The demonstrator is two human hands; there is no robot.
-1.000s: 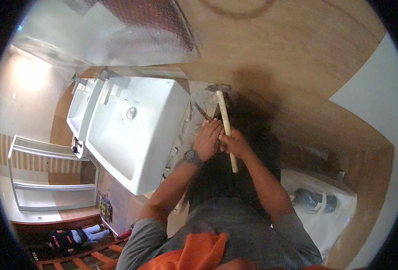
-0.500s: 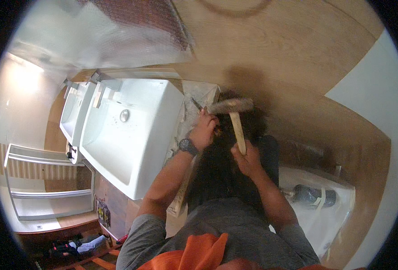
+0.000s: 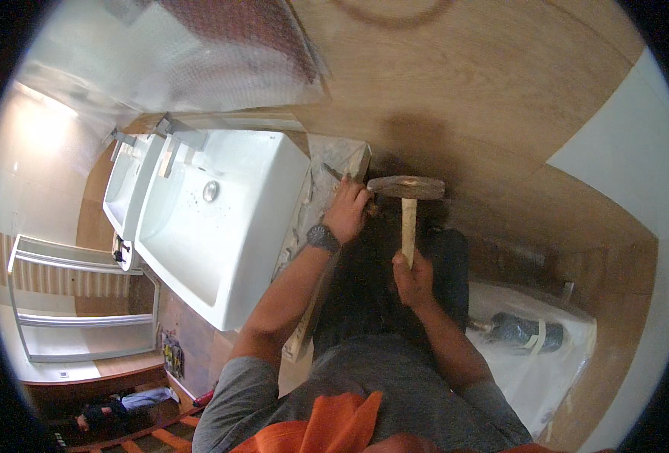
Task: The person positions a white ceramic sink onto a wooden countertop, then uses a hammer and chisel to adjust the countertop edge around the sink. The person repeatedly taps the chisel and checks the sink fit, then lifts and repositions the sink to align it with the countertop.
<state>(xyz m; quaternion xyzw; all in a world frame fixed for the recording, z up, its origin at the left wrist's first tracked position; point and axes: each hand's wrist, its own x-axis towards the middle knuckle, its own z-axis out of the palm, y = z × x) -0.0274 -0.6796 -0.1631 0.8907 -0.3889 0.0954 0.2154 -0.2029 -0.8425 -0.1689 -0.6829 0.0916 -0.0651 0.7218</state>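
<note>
Low on its wooden handle point(image 3: 408, 226) for leverage, your right hand point(image 3: 414, 281) grips a hammer point(image 3: 407, 187), your left point(image 3: 347, 211) perhaps a dark chisel point(image 3: 332, 172).

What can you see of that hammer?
The hammer has a pale, wooden-looking handle and a long, brownish, worn head that looks metal. In the picture the handle runs upward, the head crosswise on its far end. The right hand grips the handle's near part. The head's left end is close to the left hand; whether they touch is unclear.
</note>
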